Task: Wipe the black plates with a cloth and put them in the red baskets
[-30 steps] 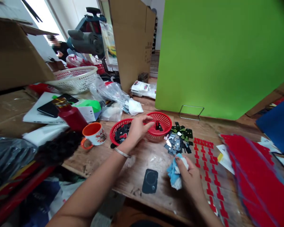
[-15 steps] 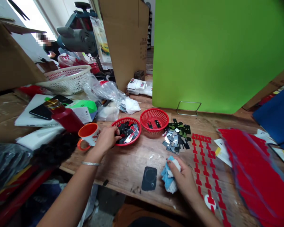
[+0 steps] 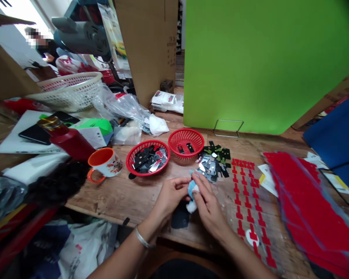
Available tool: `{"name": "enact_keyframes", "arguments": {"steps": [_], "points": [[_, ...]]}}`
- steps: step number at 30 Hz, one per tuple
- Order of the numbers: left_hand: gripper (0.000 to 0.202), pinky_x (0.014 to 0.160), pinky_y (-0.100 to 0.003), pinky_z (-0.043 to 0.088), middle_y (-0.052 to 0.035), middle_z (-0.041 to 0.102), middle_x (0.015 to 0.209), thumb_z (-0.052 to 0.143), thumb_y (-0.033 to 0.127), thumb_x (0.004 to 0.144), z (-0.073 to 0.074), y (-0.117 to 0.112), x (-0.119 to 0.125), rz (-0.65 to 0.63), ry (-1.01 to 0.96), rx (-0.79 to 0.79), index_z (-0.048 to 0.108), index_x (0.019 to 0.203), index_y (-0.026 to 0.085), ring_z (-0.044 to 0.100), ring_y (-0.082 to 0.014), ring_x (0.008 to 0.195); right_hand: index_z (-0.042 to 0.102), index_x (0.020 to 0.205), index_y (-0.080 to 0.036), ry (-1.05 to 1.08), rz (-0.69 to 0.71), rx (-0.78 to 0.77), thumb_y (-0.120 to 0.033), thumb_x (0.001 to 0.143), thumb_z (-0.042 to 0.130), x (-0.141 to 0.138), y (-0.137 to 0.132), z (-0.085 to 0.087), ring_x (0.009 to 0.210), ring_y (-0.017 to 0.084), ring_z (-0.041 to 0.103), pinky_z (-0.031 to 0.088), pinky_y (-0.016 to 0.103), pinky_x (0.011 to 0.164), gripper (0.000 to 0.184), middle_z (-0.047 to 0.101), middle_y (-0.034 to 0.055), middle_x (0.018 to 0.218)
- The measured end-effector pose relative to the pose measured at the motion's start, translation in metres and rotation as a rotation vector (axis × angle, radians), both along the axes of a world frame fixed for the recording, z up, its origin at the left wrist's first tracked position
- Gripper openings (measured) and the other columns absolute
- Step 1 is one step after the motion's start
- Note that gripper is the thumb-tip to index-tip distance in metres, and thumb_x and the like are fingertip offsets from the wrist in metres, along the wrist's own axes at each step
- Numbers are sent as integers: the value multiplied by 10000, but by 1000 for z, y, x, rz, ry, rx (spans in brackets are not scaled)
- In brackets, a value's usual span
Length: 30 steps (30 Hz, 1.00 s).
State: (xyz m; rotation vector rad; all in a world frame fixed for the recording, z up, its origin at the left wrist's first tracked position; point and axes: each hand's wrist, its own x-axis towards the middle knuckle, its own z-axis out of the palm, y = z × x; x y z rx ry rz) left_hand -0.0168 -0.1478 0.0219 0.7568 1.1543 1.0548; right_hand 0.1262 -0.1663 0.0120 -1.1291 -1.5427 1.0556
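My right hand [image 3: 208,199] is closed around a crumpled blue-and-white cloth [image 3: 192,195]. My left hand [image 3: 172,195] meets it from the other side, its fingers pinched against the cloth; whatever they grip is hidden. Beneath both hands lies a dark rounded pad [image 3: 180,217], partly covered. Farther forward, a red basket [image 3: 128,164] holds many small flat black and silver pieces, some with red on them. Beside it, a second red basket [image 3: 186,133] has a couple of dark pieces in it. A loose heap of flat metal pieces [image 3: 213,164] spreads to its right.
Red T-shaped stickers [image 3: 249,213] run in rows on a clear sheet at right, beside red sheets [image 3: 314,209] in plastic. An orange-and-white mug [image 3: 107,164] and a red bottle [image 3: 71,143] stand left. A green board [image 3: 250,66] rises behind a wire stand [image 3: 228,128].
My left hand has left the piece-filled red basket and come right to the cloth. My right hand has moved up and left with the cloth, over the dark pad. The view has shifted slightly.
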Motion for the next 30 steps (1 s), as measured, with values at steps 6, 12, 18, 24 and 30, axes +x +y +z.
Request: {"name": "enact_keyframes", "arguments": {"steps": [6, 12, 18, 24, 30], "points": [[302, 460, -181, 402, -23, 629, 562, 790, 292, 559, -6, -5, 18, -142, 14, -45, 713, 776, 96, 518, -87, 465, 657, 1079, -192, 15, -93, -37, -315, 886, 493, 8, 7, -5, 979, 218, 603, 452, 338, 891, 281, 659, 77, 1053], [325, 495, -195, 442, -32, 638, 602, 795, 284, 552, -7, -6, 25, -36, -42, -98, 690, 798, 98, 549, -98, 511, 544, 1152, -181, 348, -294, -383, -456, 867, 481, 10, 10, -14, 674, 174, 610, 478, 256, 567, 401, 662, 40, 837], [325, 509, -193, 449, -37, 661, 649, 777, 260, 564, -9, -8, 26, 72, -31, -63, 670, 827, 102, 556, -92, 504, 622, 1130, -184, 219, 44, -340, -407, 805, 596, 14, 5, -3, 836, 218, 628, 496, 290, 713, 394, 689, 58, 962], [304, 515, -213, 453, -15, 628, 597, 745, 262, 616, -3, 18, 9, 115, 91, 87, 653, 855, 96, 544, -97, 485, 639, 922, -168, 50, -115, -306, -430, 808, 597, 20, 6, -7, 633, 178, 566, 454, 255, 577, 289, 644, 22, 714], [421, 715, -282, 502, -90, 699, 883, 705, 301, 696, 38, 91, -25, 123, 348, 441, 642, 1058, 96, 636, -166, 736, 596, 988, -167, 267, -116, -434, -465, 803, 609, 22, 3, -17, 575, 145, 540, 439, 237, 535, 350, 631, 19, 712]]}}
